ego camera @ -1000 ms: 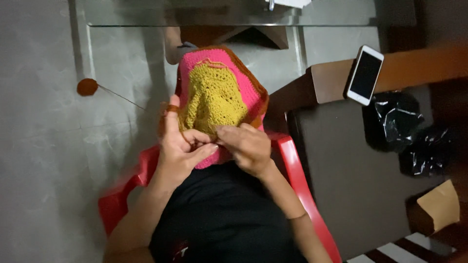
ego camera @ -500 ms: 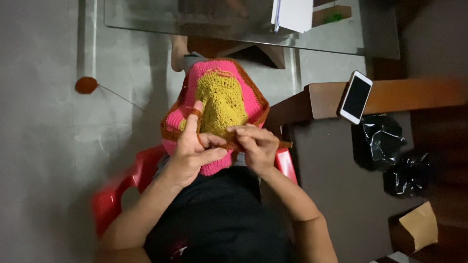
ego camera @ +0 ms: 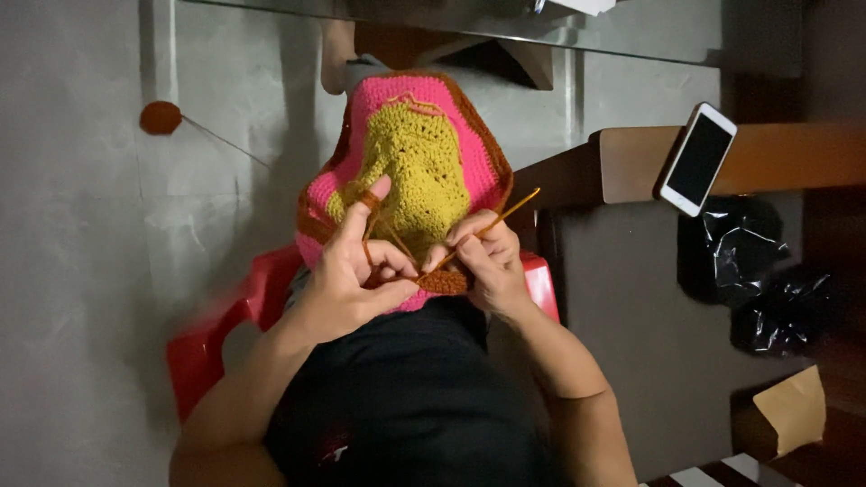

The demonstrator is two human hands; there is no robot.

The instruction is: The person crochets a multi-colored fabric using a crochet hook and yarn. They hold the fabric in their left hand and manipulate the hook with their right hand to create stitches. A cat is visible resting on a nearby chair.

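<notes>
Grey concrete floor, seen from above; a glass table edge crosses the top of the frame. At centre, a crochet piece in pink, yellow and brown lies over the lap. Left hand pinches its lower edge, forefinger raised with yarn looped round. Right hand is closed on a hook. Red chair beneath. Yarn ball upper left; phone on a wooden ledge at right.
</notes>
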